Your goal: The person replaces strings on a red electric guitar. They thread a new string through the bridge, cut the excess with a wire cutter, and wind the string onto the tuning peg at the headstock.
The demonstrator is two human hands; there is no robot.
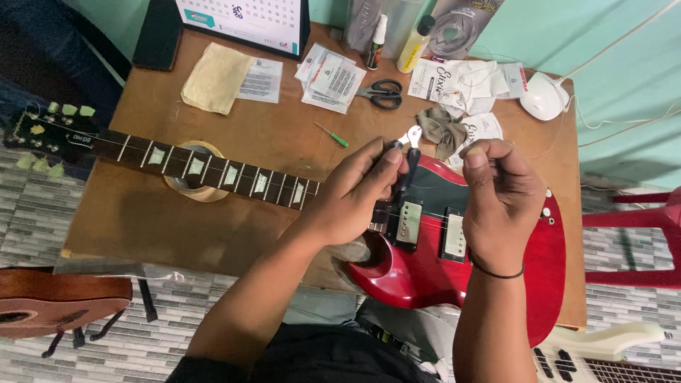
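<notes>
A red electric guitar (pixel 418 273) lies across the wooden table (pixel 142 213), its dark neck (pixel 206 172) running left to the headstock (pixel 50 133). My left hand (pixel 355 195) hovers over the body near the neck pickup (pixel 408 223) and grips small black-handled pliers (pixel 409 152), jaws pointing up. My right hand (pixel 500 206) is above the bridge pickup (pixel 453 235), fingers pinched together; a thin string may be between them, but it is too fine to tell. A black band circles my right wrist.
Scissors (pixel 383 93), a green-handled screwdriver (pixel 332 135), paper string packets (pixel 330 78), a yellow cloth (pixel 216 76), a grey cloth (pixel 441 128), two bottles (pixel 414 44) and a white mouse (pixel 543 96) lie at the back. A brown instrument (pixel 50 301) sits at lower left, a cream guitar (pixel 603 354) at lower right, and a red stool (pixel 638 227) to the right.
</notes>
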